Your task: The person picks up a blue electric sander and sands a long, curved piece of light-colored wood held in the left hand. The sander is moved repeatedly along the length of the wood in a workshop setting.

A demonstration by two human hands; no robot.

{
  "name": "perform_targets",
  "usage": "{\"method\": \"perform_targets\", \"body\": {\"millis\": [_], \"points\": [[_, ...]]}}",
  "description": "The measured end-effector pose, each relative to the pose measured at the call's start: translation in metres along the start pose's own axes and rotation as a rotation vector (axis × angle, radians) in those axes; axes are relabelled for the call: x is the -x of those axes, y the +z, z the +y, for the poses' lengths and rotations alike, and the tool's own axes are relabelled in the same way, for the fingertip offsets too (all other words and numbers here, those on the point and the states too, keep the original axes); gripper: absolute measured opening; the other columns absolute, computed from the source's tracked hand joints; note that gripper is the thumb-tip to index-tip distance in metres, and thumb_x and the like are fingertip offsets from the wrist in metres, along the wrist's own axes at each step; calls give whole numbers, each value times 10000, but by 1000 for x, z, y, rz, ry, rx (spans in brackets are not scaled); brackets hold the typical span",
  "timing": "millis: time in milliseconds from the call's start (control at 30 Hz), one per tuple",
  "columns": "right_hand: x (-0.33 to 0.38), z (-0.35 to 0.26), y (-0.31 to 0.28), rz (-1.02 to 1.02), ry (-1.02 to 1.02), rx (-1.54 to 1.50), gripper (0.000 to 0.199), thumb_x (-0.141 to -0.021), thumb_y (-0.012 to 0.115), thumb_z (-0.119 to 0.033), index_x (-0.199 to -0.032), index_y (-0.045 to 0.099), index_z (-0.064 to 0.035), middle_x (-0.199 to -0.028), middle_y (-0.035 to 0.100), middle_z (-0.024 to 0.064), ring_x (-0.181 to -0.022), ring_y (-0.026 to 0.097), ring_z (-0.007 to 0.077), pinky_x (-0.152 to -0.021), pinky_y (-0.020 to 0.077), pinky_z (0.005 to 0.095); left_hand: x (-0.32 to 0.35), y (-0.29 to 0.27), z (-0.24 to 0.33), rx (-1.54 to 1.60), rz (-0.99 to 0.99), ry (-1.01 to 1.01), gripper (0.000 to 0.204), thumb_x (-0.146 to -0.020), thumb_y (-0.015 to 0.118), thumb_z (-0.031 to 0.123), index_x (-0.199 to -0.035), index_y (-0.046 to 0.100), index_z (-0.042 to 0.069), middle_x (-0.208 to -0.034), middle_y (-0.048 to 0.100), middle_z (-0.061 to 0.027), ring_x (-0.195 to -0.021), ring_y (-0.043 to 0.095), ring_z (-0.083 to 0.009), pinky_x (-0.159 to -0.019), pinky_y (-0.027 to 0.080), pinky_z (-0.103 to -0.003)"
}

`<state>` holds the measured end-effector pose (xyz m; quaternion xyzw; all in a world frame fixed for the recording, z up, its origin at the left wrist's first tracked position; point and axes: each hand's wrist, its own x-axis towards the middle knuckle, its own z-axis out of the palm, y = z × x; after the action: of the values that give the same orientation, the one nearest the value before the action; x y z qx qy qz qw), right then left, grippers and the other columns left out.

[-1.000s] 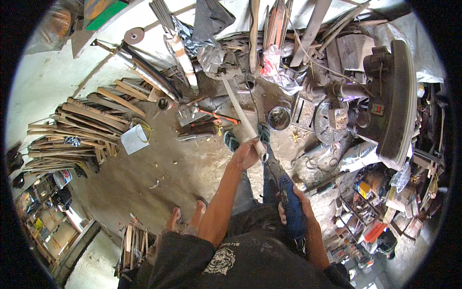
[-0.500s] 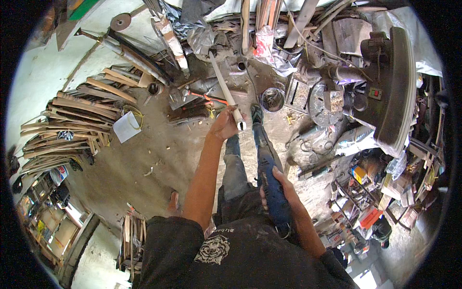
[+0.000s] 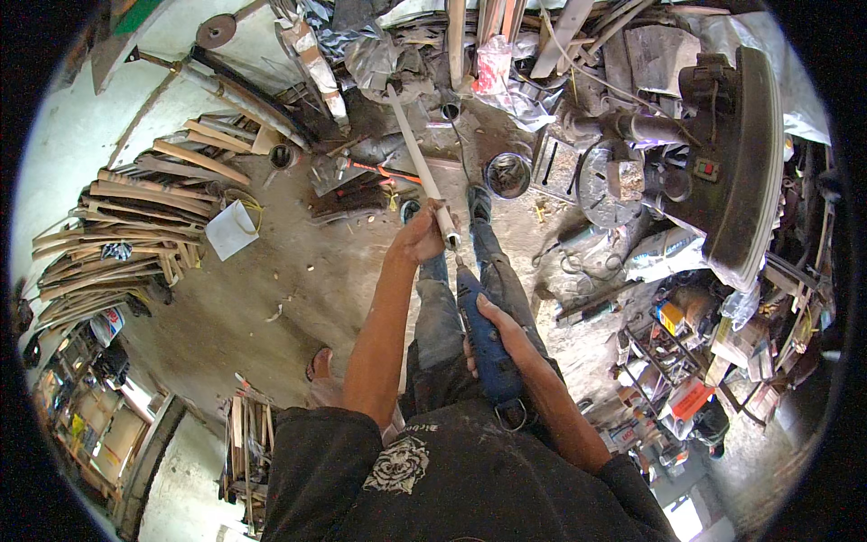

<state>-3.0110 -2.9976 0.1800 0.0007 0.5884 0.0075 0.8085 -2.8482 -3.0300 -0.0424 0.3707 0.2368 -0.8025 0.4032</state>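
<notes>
A long pale tube runs away from me, its hollow end turned back toward my body. My left hand is closed round it near that end. My right hand wraps a blue rotary tool in front of my belly. The tool's narrow nose points up at the tube's open end and sits just short of it or at its rim; I cannot tell whether they touch. A metal ring hangs at the tool's rear.
Stacked curved wooden pieces line the left wall, with a white sheet beside them. Ahead lie an orange-handled tool and a round bucket. A large drill press stands at right. Another person's foot shows lower left.
My right hand has brought the rotary tool up and left, its nose now close to the tube's open end. My left hand keeps its hold on the tube.
</notes>
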Motion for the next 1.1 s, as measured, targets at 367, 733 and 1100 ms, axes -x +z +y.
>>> {"method": "perform_targets", "body": {"millis": [367,733,1100], "points": [[-23,1,-4,12,104,-271,560,-840,504,-568,-949,516,-20,-669,590,132,-496,586,234,-452,511,350,-1,-25,-34,-47,88,-19,239,-879,511,276,-947,456,54,-791,515,-72,-714,542,-242,-672,493,-376],[-22,17,9,65,89,-387,509,-863,497,-529,-992,509,-37,-680,593,119,-505,591,220,-461,523,333,-7,-28,-51,-9,123,9,210,-898,485,259,-941,414,66,-789,486,-78,-694,516,-220,-635,484,-359],[-22,22,7,45,58,-360,509,-865,489,-542,-1017,494,-56,-656,586,118,-491,592,215,-438,518,323,-2,-25,-50,-20,115,25,188,-918,440,250,-953,403,69,-789,472,-80,-684,501,-213,-646,477,-355]]}}
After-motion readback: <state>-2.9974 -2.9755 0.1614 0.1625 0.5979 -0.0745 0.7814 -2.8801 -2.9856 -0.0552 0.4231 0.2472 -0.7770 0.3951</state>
